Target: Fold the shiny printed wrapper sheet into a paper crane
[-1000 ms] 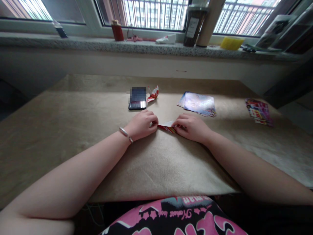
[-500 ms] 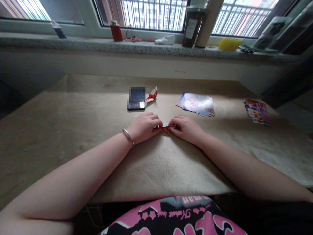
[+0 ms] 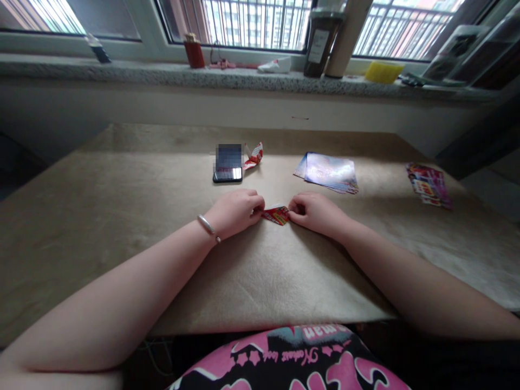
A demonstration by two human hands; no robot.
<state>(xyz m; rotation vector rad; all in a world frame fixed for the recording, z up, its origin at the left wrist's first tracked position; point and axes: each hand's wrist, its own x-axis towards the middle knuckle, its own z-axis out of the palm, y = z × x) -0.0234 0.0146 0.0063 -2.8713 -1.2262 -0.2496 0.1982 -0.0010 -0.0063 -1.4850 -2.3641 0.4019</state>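
Observation:
A small piece of red and yellow printed paper (image 3: 277, 215), with a white underside showing at its top edge, is stretched between my two hands just above the table. My left hand (image 3: 238, 211) pinches its left end and wears a silver bangle at the wrist. My right hand (image 3: 314, 214) grips the right end between thumb and curled fingers. Beyond the left hand lies a dark phone (image 3: 228, 163), and against its right side sits a crumpled red and white paper piece (image 3: 254, 156).
A fanned stack of shiny pale cards (image 3: 331, 171) lies beyond my right hand. Farther right is a pile of colourful printed cards (image 3: 428, 185). The windowsill (image 3: 244, 81) at the back carries a red lighter (image 3: 194, 51), a dark jar (image 3: 320, 46) and a yellow object (image 3: 383, 72).
My hands have moved slightly apart, so more of the red and yellow paper shows between them. The phone and cards stay in place.

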